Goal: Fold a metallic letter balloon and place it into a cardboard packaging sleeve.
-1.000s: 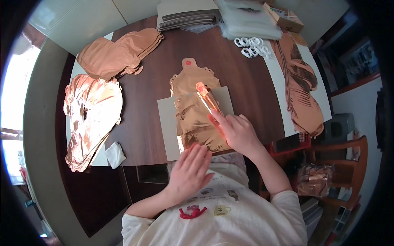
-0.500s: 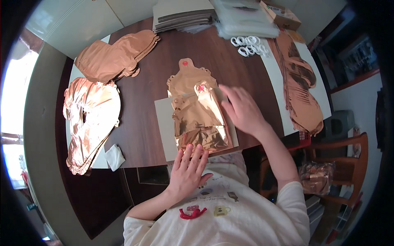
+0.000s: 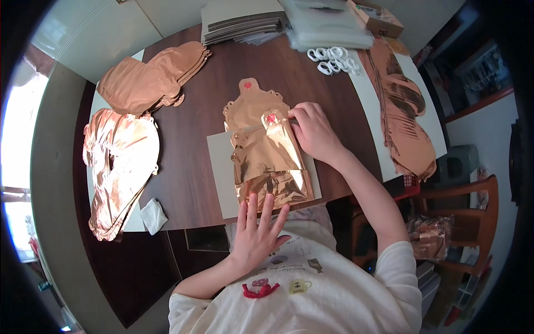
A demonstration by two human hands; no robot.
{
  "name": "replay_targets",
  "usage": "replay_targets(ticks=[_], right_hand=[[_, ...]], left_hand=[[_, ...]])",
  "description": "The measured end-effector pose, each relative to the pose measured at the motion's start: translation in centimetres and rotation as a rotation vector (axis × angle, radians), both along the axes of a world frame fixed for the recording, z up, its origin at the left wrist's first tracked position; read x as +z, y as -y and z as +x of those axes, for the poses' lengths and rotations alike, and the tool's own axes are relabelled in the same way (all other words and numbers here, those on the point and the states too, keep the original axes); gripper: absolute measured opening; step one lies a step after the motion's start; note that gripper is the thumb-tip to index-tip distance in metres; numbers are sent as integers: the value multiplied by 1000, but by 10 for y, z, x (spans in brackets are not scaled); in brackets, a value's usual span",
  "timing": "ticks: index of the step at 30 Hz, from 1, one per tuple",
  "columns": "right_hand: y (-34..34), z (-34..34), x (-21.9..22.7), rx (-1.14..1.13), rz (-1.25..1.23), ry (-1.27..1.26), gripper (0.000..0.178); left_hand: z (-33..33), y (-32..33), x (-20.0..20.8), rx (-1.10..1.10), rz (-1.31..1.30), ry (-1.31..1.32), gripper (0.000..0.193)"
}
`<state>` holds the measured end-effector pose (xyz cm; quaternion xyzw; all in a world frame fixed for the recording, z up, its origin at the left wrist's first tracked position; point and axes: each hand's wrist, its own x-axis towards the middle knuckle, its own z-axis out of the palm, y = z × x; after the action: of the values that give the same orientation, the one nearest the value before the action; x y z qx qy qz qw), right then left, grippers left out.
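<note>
A copper-coloured foil balloon (image 3: pixel 267 150) lies flat and partly folded in front of me, with a tab and a small red mark at its far end. Beneath it, a pale cardboard sheet (image 3: pixel 221 186) shows at the left and along the right. My left hand (image 3: pixel 255 236) is open, fingers spread, its tips touching the balloon's near end. At the upper right edge of the foil, my right hand (image 3: pixel 316 132) is closed, thumb and bent fingers pinching that edge beside a folded-over flap with a second red mark.
Stacks of flat foil balloons lie at the far left (image 3: pixel 147 78), near left (image 3: pixel 119 167) and right (image 3: pixel 397 111). At the back are grey boards (image 3: pixel 245 22), clear plastic bags (image 3: pixel 328 28), white rings (image 3: pixel 334 60) and an open box (image 3: pixel 381 19). A crumpled white tissue (image 3: pixel 153 216) sits near the front edge.
My right hand has moved left onto the balloon's upper right edge, and its fingers have closed there. My left hand's fingers have spread a little wider at the near end.
</note>
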<state>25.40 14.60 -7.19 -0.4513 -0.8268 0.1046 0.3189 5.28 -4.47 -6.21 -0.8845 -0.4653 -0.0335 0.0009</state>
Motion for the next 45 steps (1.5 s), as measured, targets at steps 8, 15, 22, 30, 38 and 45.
replay_targets(ticks=[8,15,22,30,38,45], right_hand=[[10,-2,0,8,-4,-20,29],[18,3,6,25,-112,28,38],[18,4,10,45,-132,2,46],[18,6,9,35,-120,33,44],[62,33,27,170,-343,214,103],[98,24,27,77,-325,281,113]], left_hand=[[5,-8,7,-2,-46,-3,90],[8,-24,11,-42,-84,47,93],[14,-42,20,-85,-85,29,99],[22,-55,23,-140,-88,38,100],[24,-54,21,-106,-112,-9,104],[23,-55,21,-107,-132,-4,107]])
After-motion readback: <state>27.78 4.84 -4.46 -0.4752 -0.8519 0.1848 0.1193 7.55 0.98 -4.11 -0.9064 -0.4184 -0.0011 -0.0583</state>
